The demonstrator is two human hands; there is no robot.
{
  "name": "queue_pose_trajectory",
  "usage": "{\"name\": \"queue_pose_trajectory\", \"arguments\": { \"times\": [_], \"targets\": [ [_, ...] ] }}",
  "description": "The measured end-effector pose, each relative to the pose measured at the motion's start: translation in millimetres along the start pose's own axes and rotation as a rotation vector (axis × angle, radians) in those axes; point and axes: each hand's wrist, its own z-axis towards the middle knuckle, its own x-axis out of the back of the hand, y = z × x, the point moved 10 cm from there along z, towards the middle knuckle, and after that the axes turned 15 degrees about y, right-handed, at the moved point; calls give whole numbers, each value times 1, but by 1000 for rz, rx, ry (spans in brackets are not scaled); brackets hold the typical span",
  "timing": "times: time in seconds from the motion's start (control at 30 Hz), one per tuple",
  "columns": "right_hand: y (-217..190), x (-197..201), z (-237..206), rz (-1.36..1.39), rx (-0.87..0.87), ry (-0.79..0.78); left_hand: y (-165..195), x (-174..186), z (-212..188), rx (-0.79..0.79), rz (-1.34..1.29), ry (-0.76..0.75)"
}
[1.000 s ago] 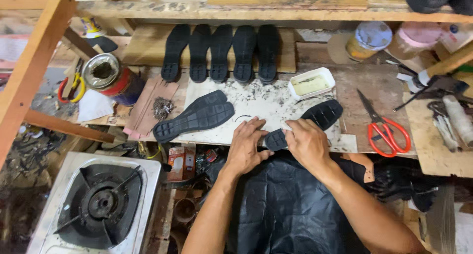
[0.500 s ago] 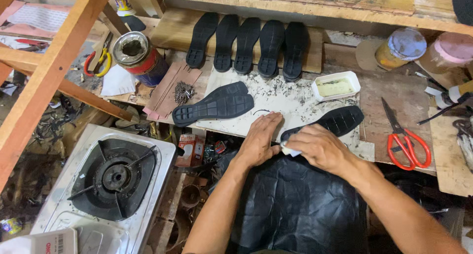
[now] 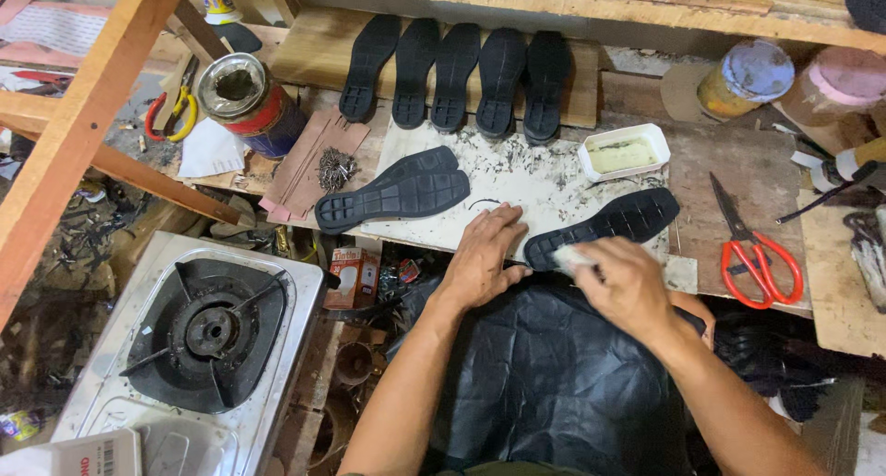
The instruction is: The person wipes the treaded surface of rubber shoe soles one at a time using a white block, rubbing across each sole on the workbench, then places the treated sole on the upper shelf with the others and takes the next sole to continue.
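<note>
Left hand (image 3: 484, 254) flat, fingers spread, pinning heel of black rubber shoe sole (image 3: 604, 227) at worktop front edge. Right hand (image 3: 628, 282), fingers closed on whitish wad (image 3: 572, 257), has shifted along sole: rubbing continues.

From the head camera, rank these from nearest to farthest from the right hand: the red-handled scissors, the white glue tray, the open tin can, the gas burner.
Measured from the right hand:
1. White glue tray, straight ahead of the hand on the bench.
2. Red-handled scissors, to its right; only a little farther than the tray.
3. Open tin can, far left at the back.
4. Gas burner, far left, below bench level.
Can and burner are too close to call.
</note>
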Motion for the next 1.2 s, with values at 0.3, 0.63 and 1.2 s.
{"name": "queue_pose_trajectory", "arguments": {
  "times": [0.3,0.63,1.2],
  "targets": [
    [-3,12,17,-141,4,173,1,-7,4,10,-12,7],
    [25,-10,12,-25,-30,104,3,-6,2,12,8,32],
    [113,76,-2,-274,-247,301,-10,-83,-25,740,-733,99]
  ]
}}
